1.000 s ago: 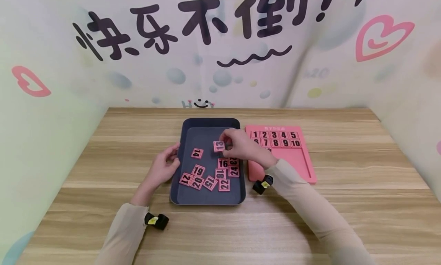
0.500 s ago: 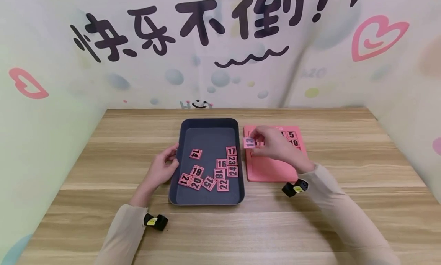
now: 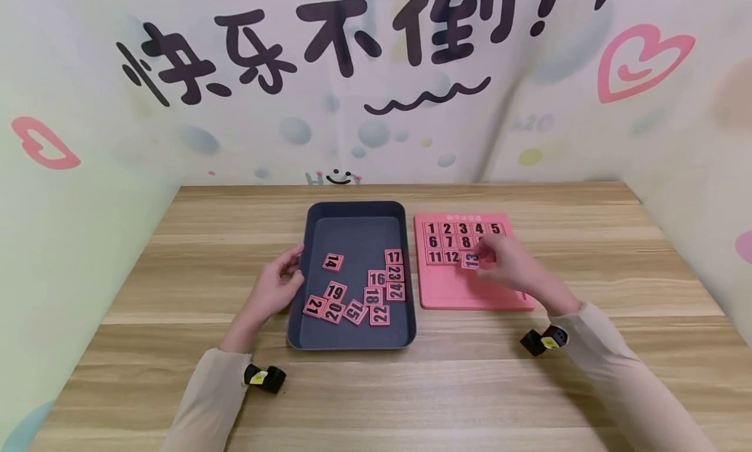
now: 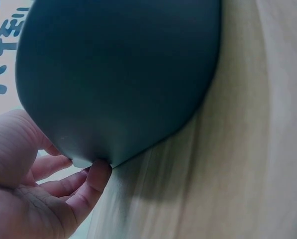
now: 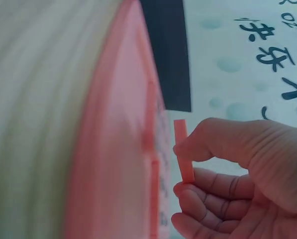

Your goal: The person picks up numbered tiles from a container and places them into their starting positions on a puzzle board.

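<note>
My right hand [image 3: 510,266] pinches a pink number tile marked 13 [image 3: 470,260] just above the pink puzzle board [image 3: 464,295], beside the tile marked 12 [image 3: 452,257]. In the right wrist view, thumb and fingers grip that tile [image 5: 184,149] edge-on, apart from the board [image 5: 119,149]. Rows of numbered tiles fill the board's upper part; my fingers hide some of them. At the left side of a dark blue tray [image 3: 352,338], my left hand [image 3: 275,283] holds the rim. The left wrist view shows the fingers [image 4: 91,191] bent at the edge of the tray [image 4: 123,79].
Several loose tiles lie in the tray, among them 14 [image 3: 333,262], 16 [image 3: 377,279] and 19 [image 3: 335,290]. Tray and board sit side by side on a wooden table [image 3: 364,400]. Behind stands a printed wall [image 3: 247,145].
My right hand has carried the 13 tile from over the tray rightward to the third row of the board. The left hand stays at the tray's rim.
</note>
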The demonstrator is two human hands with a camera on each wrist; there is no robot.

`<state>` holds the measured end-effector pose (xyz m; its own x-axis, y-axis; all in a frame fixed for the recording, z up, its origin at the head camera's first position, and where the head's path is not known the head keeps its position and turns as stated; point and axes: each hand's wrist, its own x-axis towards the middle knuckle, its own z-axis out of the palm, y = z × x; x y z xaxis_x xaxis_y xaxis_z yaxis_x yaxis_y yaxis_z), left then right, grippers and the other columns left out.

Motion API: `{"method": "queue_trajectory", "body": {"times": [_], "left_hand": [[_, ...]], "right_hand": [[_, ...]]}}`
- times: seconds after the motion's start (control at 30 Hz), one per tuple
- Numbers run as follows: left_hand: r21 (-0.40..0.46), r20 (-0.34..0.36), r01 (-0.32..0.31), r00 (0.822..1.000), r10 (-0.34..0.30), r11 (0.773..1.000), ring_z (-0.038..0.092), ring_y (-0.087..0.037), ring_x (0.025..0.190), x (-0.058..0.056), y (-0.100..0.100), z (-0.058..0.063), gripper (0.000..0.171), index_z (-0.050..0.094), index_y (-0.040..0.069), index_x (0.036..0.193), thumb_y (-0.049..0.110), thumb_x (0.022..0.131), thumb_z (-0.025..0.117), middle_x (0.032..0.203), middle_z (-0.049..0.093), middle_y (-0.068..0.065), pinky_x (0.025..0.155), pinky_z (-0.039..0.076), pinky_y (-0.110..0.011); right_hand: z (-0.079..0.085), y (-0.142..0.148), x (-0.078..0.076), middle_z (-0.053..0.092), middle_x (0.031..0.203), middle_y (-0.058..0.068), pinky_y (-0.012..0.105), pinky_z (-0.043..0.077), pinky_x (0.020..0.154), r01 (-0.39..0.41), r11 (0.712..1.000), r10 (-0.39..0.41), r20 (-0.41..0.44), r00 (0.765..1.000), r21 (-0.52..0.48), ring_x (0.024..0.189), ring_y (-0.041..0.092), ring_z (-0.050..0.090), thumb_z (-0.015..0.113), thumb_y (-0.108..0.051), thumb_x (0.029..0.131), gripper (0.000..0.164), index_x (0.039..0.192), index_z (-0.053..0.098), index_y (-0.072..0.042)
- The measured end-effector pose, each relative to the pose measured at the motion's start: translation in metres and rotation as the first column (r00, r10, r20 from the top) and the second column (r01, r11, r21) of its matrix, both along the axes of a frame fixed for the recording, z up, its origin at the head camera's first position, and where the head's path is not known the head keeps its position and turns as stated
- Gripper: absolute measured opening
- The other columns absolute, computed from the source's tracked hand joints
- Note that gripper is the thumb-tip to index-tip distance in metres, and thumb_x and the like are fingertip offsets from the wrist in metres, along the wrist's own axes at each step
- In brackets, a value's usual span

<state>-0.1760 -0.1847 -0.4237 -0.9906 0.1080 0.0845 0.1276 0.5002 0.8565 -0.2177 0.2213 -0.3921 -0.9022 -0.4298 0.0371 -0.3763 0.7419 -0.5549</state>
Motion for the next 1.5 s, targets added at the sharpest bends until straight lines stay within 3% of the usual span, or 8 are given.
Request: {"method": "queue_trajectory", "body": {"times": [0.27,0.57,0.8,1.07,1.27,1.5], "left_hand": [[0.014,0.007,0.003,1.0,-0.003,1.0,0.055,-0.039,0.103,0.002,0.001,0.003,0.049,0.042,-0.011,0.134,-0.009,0.085,0.05,0.12,0.053,-0.033,0.075,0.051,-0.026],[0.02,0.022,-0.002,1.0,0.002,1.0,0.055,-0.039,0.104,0.002,0.001,0.004,0.05,0.042,-0.01,0.135,-0.009,0.085,0.049,0.121,0.053,-0.032,0.076,0.05,-0.024],[0.022,0.028,-0.003,1.0,0.003,1.0,0.054,-0.04,0.104,0.003,0.003,0.009,0.05,0.041,-0.012,0.134,-0.009,0.085,0.049,0.121,0.052,-0.034,0.078,0.051,-0.026],[0.009,0.016,-0.011,1.0,0.011,1.0,0.054,-0.039,0.103,0.001,0.0,0.002,0.05,0.042,-0.011,0.134,-0.01,0.085,0.049,0.12,0.054,-0.032,0.077,0.05,-0.024],[-0.005,-0.015,-0.016,1.0,0.016,1.0,0.056,-0.038,0.101,0.0,-0.001,0.001,0.049,0.044,-0.012,0.132,-0.01,0.084,0.049,0.117,0.056,-0.032,0.073,0.048,-0.019],[-0.01,0.001,-0.016,1.0,0.016,1.0,0.055,-0.036,0.103,0.0,-0.001,0.002,0.049,0.044,-0.01,0.133,-0.008,0.085,0.049,0.12,0.055,-0.03,0.076,0.049,-0.027]], "right_hand": [[-0.011,0.008,0.001,0.061,0.077,0.012,0.034,0.05,0.065,0.092,0.993,-0.1,0.113,0.989,0.076,0.07,0.022,0.057,0.074,-0.001,0.068,0.026,0.088,0.059,0.008],[-0.01,0.001,-0.005,0.061,0.072,0.011,0.03,0.046,0.058,0.169,0.978,-0.183,0.11,0.977,0.121,0.064,0.019,0.053,0.074,-0.011,0.074,0.02,0.077,0.061,0.004],[-0.013,-0.003,-0.009,0.059,0.065,0.005,0.027,0.039,0.053,0.165,0.979,-0.178,0.109,0.978,0.116,0.058,0.014,0.044,0.075,-0.017,0.078,0.02,0.071,0.066,0.0],[-0.013,-0.003,-0.016,0.063,0.064,0.004,0.029,0.043,0.057,0.13,0.981,-0.139,0.048,0.989,0.147,0.06,0.016,0.05,0.075,-0.014,0.077,0.017,0.067,0.069,-0.002],[-0.01,-0.004,-0.016,0.062,0.063,0.003,0.028,0.042,0.055,0.12,0.982,-0.133,0.08,0.988,0.143,0.057,0.014,0.049,0.076,-0.016,0.077,0.02,0.066,0.067,-0.003],[-0.003,-0.006,-0.015,0.062,0.059,0.001,0.027,0.04,0.052,0.146,0.98,-0.16,0.095,0.983,0.137,0.052,0.012,0.048,0.076,-0.027,0.077,0.025,0.066,0.068,-0.006]]}}
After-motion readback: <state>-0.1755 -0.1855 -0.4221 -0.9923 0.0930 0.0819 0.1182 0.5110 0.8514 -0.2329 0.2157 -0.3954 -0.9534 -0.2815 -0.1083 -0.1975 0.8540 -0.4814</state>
